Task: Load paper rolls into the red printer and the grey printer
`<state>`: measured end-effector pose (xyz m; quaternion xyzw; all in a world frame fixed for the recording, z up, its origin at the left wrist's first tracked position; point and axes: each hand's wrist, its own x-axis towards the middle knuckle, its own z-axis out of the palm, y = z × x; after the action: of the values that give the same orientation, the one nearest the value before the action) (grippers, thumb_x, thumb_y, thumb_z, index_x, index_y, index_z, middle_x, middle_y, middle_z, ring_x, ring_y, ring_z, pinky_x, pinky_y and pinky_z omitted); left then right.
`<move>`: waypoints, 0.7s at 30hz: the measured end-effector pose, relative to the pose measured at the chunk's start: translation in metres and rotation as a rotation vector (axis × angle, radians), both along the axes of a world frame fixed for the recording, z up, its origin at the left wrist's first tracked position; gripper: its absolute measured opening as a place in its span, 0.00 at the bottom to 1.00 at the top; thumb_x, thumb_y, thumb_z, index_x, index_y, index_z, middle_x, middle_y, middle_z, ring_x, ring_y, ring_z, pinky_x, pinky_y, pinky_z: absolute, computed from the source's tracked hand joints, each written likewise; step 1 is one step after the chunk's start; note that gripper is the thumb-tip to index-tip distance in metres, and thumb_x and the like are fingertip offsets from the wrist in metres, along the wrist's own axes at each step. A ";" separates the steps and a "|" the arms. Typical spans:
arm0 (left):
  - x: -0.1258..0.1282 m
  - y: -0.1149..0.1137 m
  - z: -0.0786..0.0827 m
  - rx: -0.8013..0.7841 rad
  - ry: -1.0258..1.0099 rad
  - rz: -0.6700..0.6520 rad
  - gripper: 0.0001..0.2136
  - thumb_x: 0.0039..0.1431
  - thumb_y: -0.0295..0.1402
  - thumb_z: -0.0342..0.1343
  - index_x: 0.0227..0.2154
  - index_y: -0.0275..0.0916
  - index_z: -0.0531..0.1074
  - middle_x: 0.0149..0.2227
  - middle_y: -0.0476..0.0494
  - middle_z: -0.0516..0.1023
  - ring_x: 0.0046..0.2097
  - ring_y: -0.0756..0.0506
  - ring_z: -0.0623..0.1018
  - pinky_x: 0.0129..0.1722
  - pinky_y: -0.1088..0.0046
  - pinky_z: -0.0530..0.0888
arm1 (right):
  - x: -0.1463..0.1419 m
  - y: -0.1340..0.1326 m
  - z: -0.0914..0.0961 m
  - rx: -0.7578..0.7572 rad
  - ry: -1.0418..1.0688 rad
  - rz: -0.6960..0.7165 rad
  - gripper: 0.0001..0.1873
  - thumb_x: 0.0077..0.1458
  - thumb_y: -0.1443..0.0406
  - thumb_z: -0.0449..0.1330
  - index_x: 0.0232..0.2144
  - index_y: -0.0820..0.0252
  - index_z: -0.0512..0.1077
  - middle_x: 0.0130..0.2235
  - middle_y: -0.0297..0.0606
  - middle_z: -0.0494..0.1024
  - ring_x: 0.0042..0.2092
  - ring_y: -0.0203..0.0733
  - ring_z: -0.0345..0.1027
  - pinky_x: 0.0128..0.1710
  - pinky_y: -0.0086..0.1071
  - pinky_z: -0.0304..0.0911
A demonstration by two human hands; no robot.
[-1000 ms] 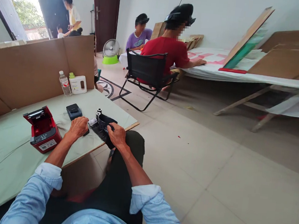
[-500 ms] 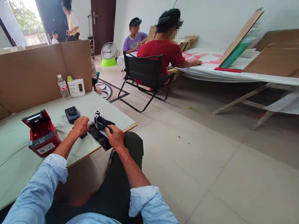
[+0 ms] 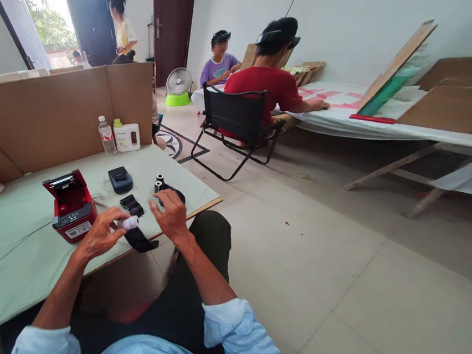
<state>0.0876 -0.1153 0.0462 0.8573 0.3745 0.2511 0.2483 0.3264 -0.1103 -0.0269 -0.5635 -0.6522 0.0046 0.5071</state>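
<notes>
My left hand (image 3: 103, 231) pinches a small white paper roll (image 3: 129, 222) between thumb and fingers. From that roll a black strip (image 3: 142, 242) hangs out to the right, past the table's front edge. My right hand (image 3: 172, 215) is raised to the right with fingers apart and nothing visibly in them. Just behind it, small rolls with dark cores (image 3: 158, 184) stand on the table, a black strip trailing off them, partly hidden by my fingers. A folded black strip (image 3: 132, 205) lies between the hands. Left of it stands a red label printer (image 3: 74, 211) with its lid up.
A dark handheld device (image 3: 120, 180), a water bottle (image 3: 107, 137) and a white jug (image 3: 128, 137) stand on the pale green table (image 3: 17, 234). A cardboard screen (image 3: 67, 110) lines its back. Beyond, a person in red sits in a black folding chair (image 3: 233, 121).
My left hand has drawn the roll and its strip left and nearer to me. My right hand has let go of the black strip and opened. The view has shifted slightly.
</notes>
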 end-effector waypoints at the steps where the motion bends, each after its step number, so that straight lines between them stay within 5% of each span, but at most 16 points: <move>1: -0.007 -0.012 -0.005 -0.022 -0.013 -0.003 0.12 0.57 0.25 0.58 0.43 0.41 0.80 0.40 0.45 0.80 0.42 0.45 0.78 0.43 0.69 0.74 | -0.012 0.005 0.004 -0.048 -0.048 0.044 0.13 0.69 0.59 0.60 0.49 0.56 0.79 0.49 0.47 0.79 0.54 0.52 0.71 0.58 0.43 0.67; 5: -0.027 -0.047 -0.028 -0.095 -0.072 0.082 0.12 0.54 0.26 0.59 0.42 0.40 0.81 0.39 0.45 0.78 0.42 0.44 0.77 0.45 0.67 0.73 | -0.058 0.031 0.009 -0.342 -0.255 0.121 0.26 0.62 0.55 0.69 0.59 0.56 0.73 0.56 0.48 0.76 0.57 0.54 0.70 0.54 0.42 0.68; 8: -0.035 -0.062 -0.041 -0.173 -0.133 0.146 0.13 0.54 0.26 0.59 0.41 0.41 0.81 0.39 0.44 0.78 0.42 0.44 0.76 0.41 0.69 0.71 | -0.079 0.044 0.003 -0.462 -0.337 0.102 0.20 0.64 0.57 0.67 0.56 0.55 0.73 0.59 0.47 0.73 0.58 0.52 0.70 0.50 0.40 0.68; 11: -0.039 -0.071 -0.049 -0.221 -0.203 0.184 0.14 0.53 0.27 0.58 0.42 0.40 0.82 0.40 0.44 0.78 0.43 0.43 0.75 0.39 0.71 0.70 | -0.086 0.049 -0.005 -0.474 -0.329 0.064 0.13 0.68 0.61 0.63 0.53 0.55 0.74 0.59 0.47 0.72 0.57 0.50 0.70 0.48 0.37 0.67; 17: -0.041 -0.078 -0.058 -0.246 -0.259 0.217 0.14 0.53 0.27 0.58 0.42 0.41 0.82 0.39 0.45 0.76 0.41 0.44 0.76 0.35 0.72 0.69 | -0.089 0.055 -0.023 -0.457 -0.279 0.015 0.15 0.64 0.63 0.64 0.52 0.56 0.74 0.57 0.46 0.75 0.57 0.51 0.70 0.51 0.38 0.66; 21: -0.045 -0.080 -0.059 -0.231 -0.280 0.248 0.14 0.53 0.27 0.58 0.42 0.40 0.82 0.40 0.44 0.76 0.42 0.43 0.76 0.32 0.74 0.68 | -0.089 0.065 -0.028 -0.467 -0.037 0.036 0.15 0.63 0.62 0.63 0.52 0.56 0.76 0.53 0.44 0.80 0.52 0.47 0.75 0.51 0.36 0.66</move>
<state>0.0430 -0.1951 -0.0124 0.7273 0.4654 0.3517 0.3615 0.2376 -0.0453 -0.0551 -0.6538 -0.6525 0.1541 0.3509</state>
